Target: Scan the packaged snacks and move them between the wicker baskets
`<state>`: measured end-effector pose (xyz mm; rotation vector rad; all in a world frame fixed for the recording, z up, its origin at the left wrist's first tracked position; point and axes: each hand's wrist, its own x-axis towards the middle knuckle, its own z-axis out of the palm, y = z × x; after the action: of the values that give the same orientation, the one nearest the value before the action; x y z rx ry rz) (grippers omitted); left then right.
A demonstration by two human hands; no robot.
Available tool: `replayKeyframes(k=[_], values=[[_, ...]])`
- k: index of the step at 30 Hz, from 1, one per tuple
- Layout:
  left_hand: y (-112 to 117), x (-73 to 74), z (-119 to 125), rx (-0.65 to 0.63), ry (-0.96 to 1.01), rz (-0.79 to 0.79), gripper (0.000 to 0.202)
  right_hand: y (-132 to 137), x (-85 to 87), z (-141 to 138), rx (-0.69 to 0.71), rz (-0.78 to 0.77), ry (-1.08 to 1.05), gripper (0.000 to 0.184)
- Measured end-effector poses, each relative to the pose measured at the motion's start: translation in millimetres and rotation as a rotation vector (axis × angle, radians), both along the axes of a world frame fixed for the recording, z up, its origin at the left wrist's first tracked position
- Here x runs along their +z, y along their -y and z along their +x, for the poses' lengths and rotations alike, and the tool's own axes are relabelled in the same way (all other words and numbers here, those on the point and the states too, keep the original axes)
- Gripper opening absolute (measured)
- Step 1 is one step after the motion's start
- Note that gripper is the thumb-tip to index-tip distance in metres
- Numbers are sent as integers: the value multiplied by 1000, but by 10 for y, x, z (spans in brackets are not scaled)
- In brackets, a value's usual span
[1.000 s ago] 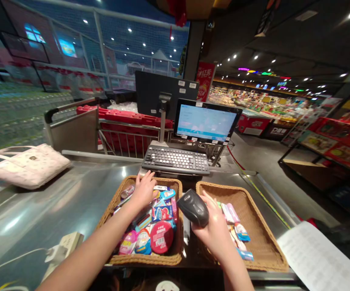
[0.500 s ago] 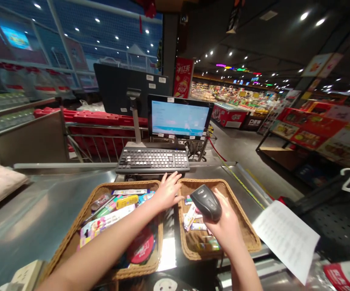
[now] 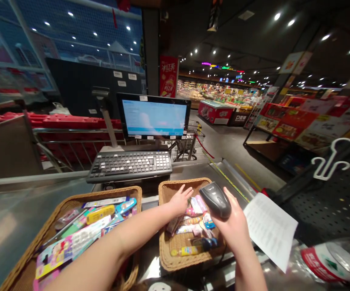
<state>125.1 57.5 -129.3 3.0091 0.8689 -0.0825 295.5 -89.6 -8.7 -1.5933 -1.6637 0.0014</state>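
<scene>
A black handheld barcode scanner (image 3: 215, 199) is gripped in my right hand (image 3: 234, 220), above the right side of a small wicker basket (image 3: 162, 250). My left hand (image 3: 181, 201) reaches over this same basket, fingers stretched out and nothing visible in them. Several small packaged items lie inside, among them a yellow one (image 3: 188, 251) near the front. To the left stands a larger wicker basket (image 3: 20, 258), partly covered by my left forearm. It contains a yellow package (image 3: 100, 214), a blue package (image 3: 125, 206) and a colourful printed card pack (image 3: 56, 254).
Behind the baskets are a black keyboard (image 3: 130, 165) and a lit monitor (image 3: 155, 118). A second, dark screen (image 3: 80, 87) faces away. A printed sheet (image 3: 270, 226) and a clear bottle (image 3: 329, 260) lie at the right, near a white hanger (image 3: 329, 161).
My left hand has moved from the gap between the baskets to over the right basket. The view has turned right. My right hand still holds the barcode scanner.
</scene>
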Motion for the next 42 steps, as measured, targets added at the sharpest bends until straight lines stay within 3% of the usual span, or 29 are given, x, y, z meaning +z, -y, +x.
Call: replayKeyframes(k=[5,9,14,26,29,32,37,42], values=[[-50,-185,148,25,-86,-96,42,-48,5,92,-7,-18,-3,42],[-81,-323,222,111,-156,-156,57,-84,0,173,0,-44,-32,45],[-103,-378,211,212,-204,-227,48,-118,-21,236,-2,-50,-86,53],[-64,-73,166,305,-4,-213,39,-97,32,283,6,-62,-192,54],[-38,1,144,270,46,-192,37,-110,-5,280,0,-59,-157,53],[-13,128,102,188,95,-151,19,-118,-34,285,3,-49,-130,50],[28,384,-85,50,195,-13,23,-118,-13,276,-3,-35,-129,50],[80,664,-433,78,306,96,16,-123,15,229,29,-36,-112,51]])
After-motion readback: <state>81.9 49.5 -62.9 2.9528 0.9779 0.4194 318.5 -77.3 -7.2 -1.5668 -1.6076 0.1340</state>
